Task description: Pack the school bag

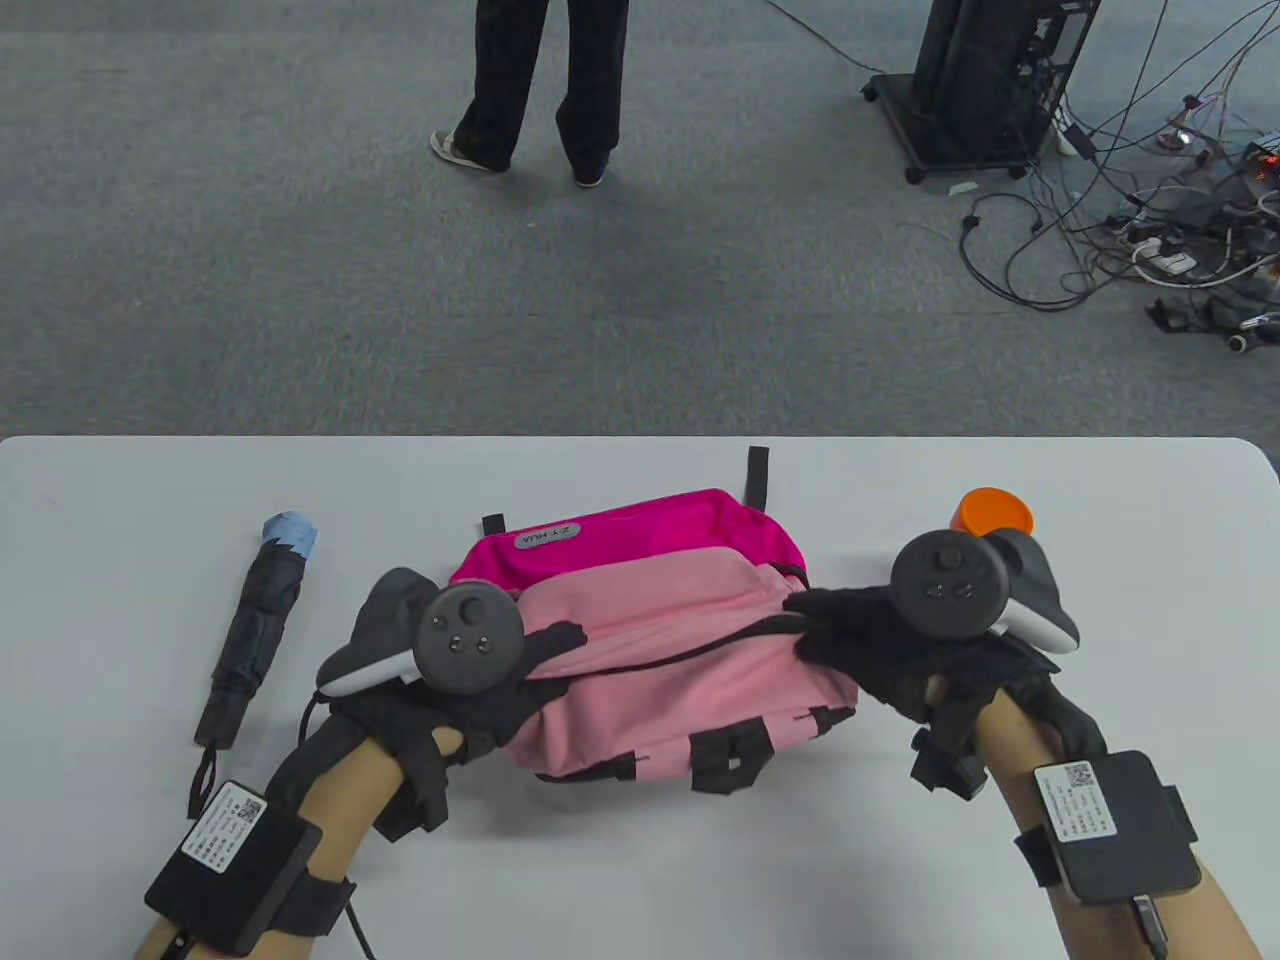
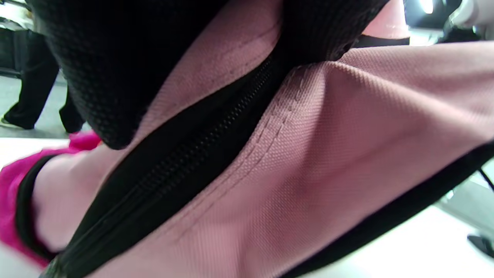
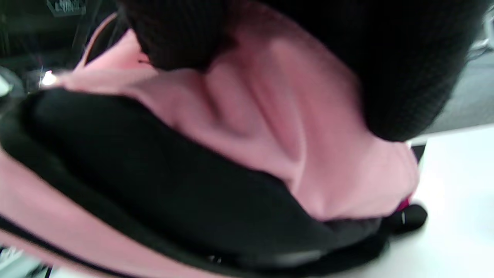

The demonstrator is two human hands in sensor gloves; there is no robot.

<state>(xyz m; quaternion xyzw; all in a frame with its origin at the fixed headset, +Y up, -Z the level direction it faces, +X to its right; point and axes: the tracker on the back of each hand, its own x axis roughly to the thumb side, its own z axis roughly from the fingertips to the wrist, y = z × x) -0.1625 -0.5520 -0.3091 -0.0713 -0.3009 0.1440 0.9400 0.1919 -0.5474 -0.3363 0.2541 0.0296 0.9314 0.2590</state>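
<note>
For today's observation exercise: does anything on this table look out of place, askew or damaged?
Nothing looks damaged or spilled. The pink school bag lies flat between the left hand and right hand. The folded umbrella and an orange-capped item wait unpacked beside it.

The school bag [image 1: 680, 640] lies on its side at the middle of the tabletop [image 1: 120, 500], with the folded umbrella [image 1: 255, 625] well apart to its left and the cup [image 1: 992, 512] near its right end, toward the far edge. The left hand [image 1: 470, 690] rests on the bag's left end and the right hand [image 1: 880, 650] on its right end. On the floor beyond the tabletop a person [image 1: 540, 90] stands, and an equipment cart [image 1: 985, 85] with cables [image 1: 1150, 230] sits to the far right.
</note>
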